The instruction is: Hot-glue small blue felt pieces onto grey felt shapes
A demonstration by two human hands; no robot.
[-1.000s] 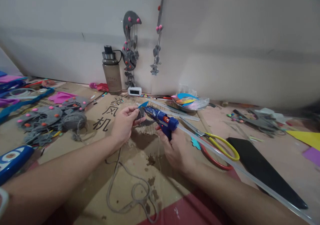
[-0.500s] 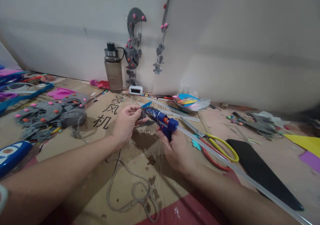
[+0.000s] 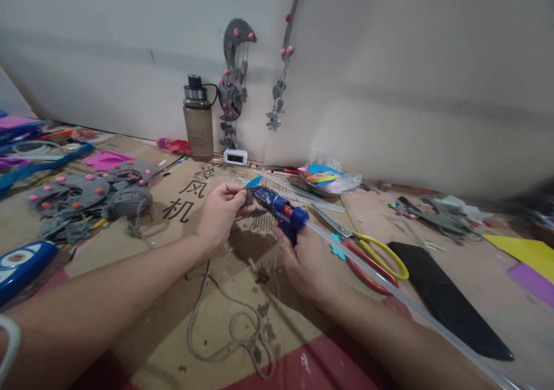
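My right hand (image 3: 298,257) is wrapped round a blue hot glue gun (image 3: 281,208), with a long clear glue stick (image 3: 359,257) running out of its back end. The nozzle points left, right up against a small dark grey felt piece (image 3: 249,198). My left hand (image 3: 223,208) pinches that piece between thumb and fingers, which partly hide it. Whether the nozzle touches the felt I cannot tell. From below my left hand a grey yarn (image 3: 197,321) trails in loops over the cardboard (image 3: 156,286).
Scissors (image 3: 363,251) with red and yellow handles and a black flat object (image 3: 450,297) lie at right. Behind stand a bottle (image 3: 199,127), a small white clock (image 3: 235,157) and a dish (image 3: 322,187). Left are grey felt decorations (image 3: 82,191) and a yarn ball (image 3: 130,202).
Both hands keep nearly the same pose, with the glue gun nozzle still at the felt piece. The view has shifted slightly.
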